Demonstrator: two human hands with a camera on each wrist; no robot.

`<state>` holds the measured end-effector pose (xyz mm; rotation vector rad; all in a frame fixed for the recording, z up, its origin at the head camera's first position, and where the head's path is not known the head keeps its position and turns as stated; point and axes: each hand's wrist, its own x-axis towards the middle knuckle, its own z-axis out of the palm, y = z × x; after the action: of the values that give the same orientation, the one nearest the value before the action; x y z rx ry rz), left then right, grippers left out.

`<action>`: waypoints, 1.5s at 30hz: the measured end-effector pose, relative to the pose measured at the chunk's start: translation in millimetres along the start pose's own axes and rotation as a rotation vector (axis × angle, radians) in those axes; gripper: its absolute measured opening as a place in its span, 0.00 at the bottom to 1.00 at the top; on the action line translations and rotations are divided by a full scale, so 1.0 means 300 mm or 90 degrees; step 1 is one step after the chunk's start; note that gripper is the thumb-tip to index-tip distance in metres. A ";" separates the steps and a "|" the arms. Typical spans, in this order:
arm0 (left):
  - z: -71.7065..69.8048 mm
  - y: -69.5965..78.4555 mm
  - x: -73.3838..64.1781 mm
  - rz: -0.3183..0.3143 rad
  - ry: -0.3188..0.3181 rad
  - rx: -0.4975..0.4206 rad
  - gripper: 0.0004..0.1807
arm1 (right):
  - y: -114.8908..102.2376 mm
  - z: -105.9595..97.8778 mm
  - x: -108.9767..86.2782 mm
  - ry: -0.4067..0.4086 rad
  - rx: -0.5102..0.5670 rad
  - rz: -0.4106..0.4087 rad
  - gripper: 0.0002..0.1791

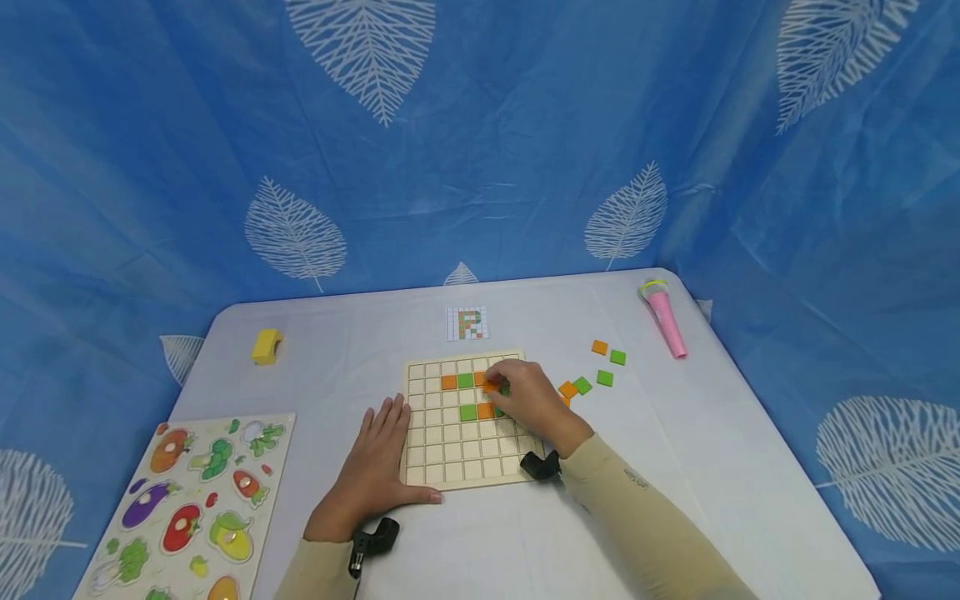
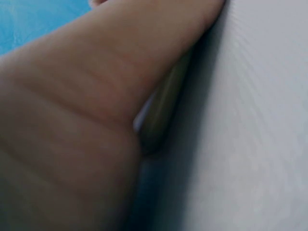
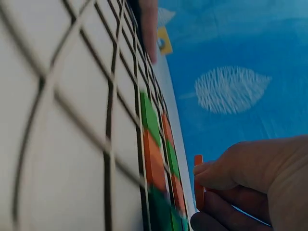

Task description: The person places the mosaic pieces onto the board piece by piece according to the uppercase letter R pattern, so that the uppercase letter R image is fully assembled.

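My right hand (image 1: 531, 402) pinches an orange square tile (image 3: 198, 185) between thumb and fingers, over the upper middle of a pale wooden grid board (image 1: 435, 454). In the right wrist view the tile stands on edge in the fingertips. Two rows of tiles lie in the board's cells: the upper one begins with an orange tile (image 1: 448, 382) and a green tile (image 1: 466, 380), the lower one with another green tile (image 1: 468, 412). The right hand partly hides both rows. With fingers spread, my left hand (image 1: 378, 462) rests at the board's left edge, thumb along its lower corner.
Behind the board lies a small pattern card (image 1: 467, 323). Several loose orange and green tiles (image 1: 605, 378) are scattered to the right. A pink toy microphone (image 1: 666, 321) lies far right, a yellow block (image 1: 266, 347) back left, and a vegetable puzzle board (image 1: 281, 450) front left.
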<state>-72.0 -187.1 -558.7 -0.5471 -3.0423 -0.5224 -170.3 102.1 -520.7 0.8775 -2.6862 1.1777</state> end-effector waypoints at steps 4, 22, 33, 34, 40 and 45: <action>-0.005 0.000 -0.002 0.005 -0.002 -0.001 0.85 | -0.058 0.058 0.015 -0.041 -0.006 -0.030 0.09; -0.003 -0.005 0.001 0.007 0.004 -0.003 0.85 | -0.141 0.157 0.029 -0.122 -0.059 -0.071 0.09; 0.000 -0.005 -0.002 0.005 -0.001 -0.001 0.85 | -0.121 0.157 0.033 -0.122 -0.046 -0.070 0.10; 0.000 -0.006 -0.002 0.003 -0.005 0.001 0.85 | -0.120 0.157 0.033 -0.122 -0.044 -0.070 0.10; -0.003 -0.007 -0.002 0.002 -0.013 0.005 0.85 | -0.117 0.158 0.033 -0.118 -0.036 -0.077 0.10; -0.005 -0.005 -0.003 0.003 -0.013 0.000 0.85 | -0.116 0.158 0.030 -0.118 -0.035 -0.068 0.09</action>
<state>-71.8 -189.3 -558.0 -0.5631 -3.0593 -0.5211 -152.1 45.9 -528.6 1.1596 -2.7570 1.0428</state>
